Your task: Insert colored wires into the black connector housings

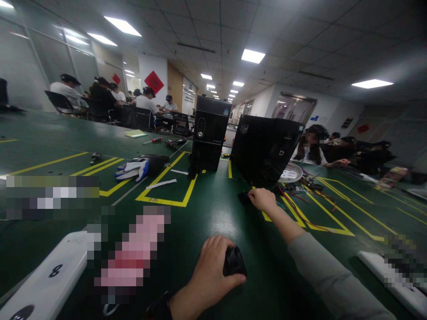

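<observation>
Low in front of me, my left hand (211, 266) is wrapped round a small black object (235, 263) with a hollowed face, held over the green table; its kind is unclear. Farther forward, my right hand (264, 200) pinches the edge of another small dark piece (243, 197) at the tabletop, too dark to name. Just beyond the right hand stands a black computer case (263, 149), tilted in view. A second, upright black computer case (211, 133) with a round front button is to its left.
Yellow tape (163, 204) marks boxes on the green table. To the left lie work gloves (133, 170), a screwdriver (153, 140) and a white device marked 8 (50, 271). Loose wires (293, 202) and a white basket (291, 172) are at right. A person (312, 153) sits across the table.
</observation>
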`<action>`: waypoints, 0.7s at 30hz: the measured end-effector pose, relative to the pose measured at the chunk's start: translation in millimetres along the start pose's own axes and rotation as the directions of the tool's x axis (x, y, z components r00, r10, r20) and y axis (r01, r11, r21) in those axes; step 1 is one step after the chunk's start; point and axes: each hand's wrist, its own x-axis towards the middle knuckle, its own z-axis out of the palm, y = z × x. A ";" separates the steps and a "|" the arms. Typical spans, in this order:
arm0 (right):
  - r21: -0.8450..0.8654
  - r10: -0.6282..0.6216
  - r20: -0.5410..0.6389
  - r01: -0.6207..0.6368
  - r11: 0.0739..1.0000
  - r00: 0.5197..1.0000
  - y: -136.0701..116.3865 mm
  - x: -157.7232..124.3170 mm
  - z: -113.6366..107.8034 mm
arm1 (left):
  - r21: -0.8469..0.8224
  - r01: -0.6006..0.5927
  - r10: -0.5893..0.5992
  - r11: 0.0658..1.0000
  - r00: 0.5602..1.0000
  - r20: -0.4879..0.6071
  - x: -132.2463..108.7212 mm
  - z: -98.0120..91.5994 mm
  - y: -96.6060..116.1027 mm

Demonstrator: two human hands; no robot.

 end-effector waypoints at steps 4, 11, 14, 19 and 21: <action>-0.006 0.006 0.017 -0.006 1.000 1.000 1.5 3.6 0.0 | -0.006 -0.004 0.004 1.000 1.000 0.005 -1.0 -0.9 -0.1; -0.007 0.014 0.061 -0.013 1.000 0.998 3.1 10.0 -2.9 | -0.007 0.005 -0.005 1.000 1.000 0.023 -0.6 -2.5 1.5; -0.001 -0.002 0.070 0.002 1.000 0.998 1.5 13.7 -5.9 | -0.002 0.002 -0.002 1.000 1.000 0.021 -0.5 -2.5 1.6; 0.007 -0.030 0.126 0.029 1.000 0.992 -1.4 25.1 -9.0 | -0.001 0.003 -0.003 1.000 1.000 0.026 -0.8 -2.2 1.1; 0.007 -0.040 0.145 0.040 0.999 0.989 -2.0 29.8 -9.4 | -0.005 0.007 -0.007 1.000 1.000 0.028 -0.7 -2.0 1.0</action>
